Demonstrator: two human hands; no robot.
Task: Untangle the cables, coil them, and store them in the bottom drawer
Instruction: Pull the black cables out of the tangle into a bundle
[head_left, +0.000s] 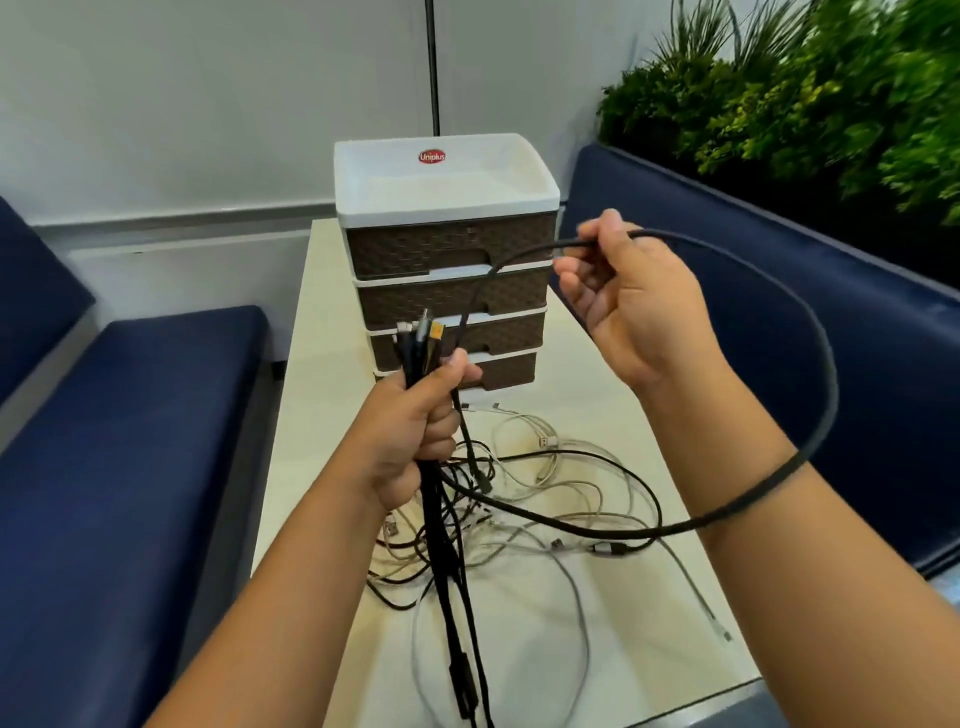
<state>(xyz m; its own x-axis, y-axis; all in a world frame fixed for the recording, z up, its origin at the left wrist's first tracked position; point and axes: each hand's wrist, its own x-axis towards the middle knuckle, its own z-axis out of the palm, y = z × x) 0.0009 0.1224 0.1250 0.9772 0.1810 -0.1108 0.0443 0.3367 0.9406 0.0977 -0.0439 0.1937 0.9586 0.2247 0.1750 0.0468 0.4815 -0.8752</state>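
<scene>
My left hand (415, 431) grips a bundle of black cables (421, 345) upright, with their plugs sticking out above my fist and their lengths hanging down. My right hand (631, 299) pinches a thick black cable (826, 364) that loops out to the right, under my right forearm and back towards the bundle. A tangle of white and black cables (550, 499) lies on the cream table (623, 623). Behind it stands a drawer unit (447, 208) with a white top and brown woven fronts; its bottom drawer (511, 371) is closed.
Dark blue bench seats run along the left (130, 441) and the right (857, 338) of the narrow table. Green plants (831, 93) stand behind the right bench. A white wall lies beyond the drawer unit.
</scene>
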